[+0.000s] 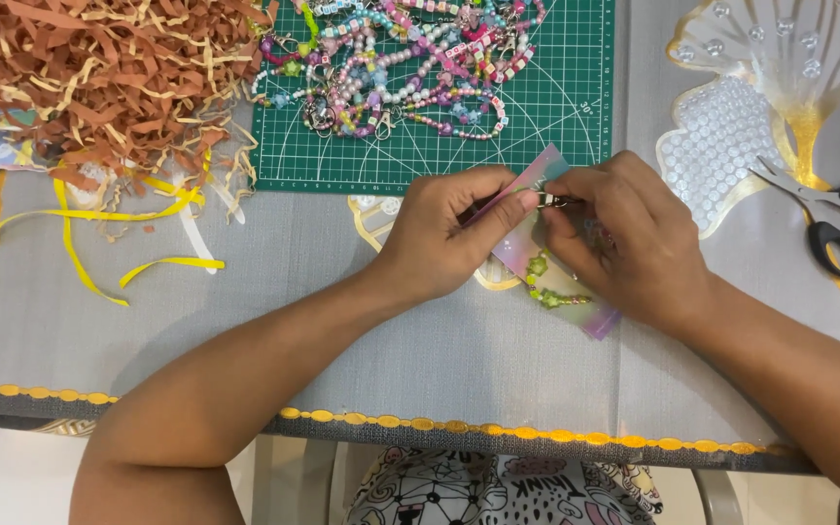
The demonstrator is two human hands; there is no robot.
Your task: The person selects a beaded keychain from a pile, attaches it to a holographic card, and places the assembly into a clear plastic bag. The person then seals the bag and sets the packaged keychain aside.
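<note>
Pinching the top edge of the pastel card (556,267), your left hand (449,238) and right hand (624,243) meet over the grey table mat (342,331). Your left fingers are closed on the card's upper corner; your right fingers are closed on a small metal clasp (551,200) at that same edge. A green beaded charm (546,287) lies on the card just below the grip, partly under your right palm.

Directly above the grip sits the near edge of the green cutting mat (556,107), with a pile of beaded chains (401,68) further up on it. To the right of the grip, well apart, lie black-handled scissors (833,219) on a fan-shaped tray (731,146). Yellow ribbon (109,243) and brown paper shred (99,68) lie far left. Bare mat runs below the grip to the table's scalloped gold edge (439,426).
</note>
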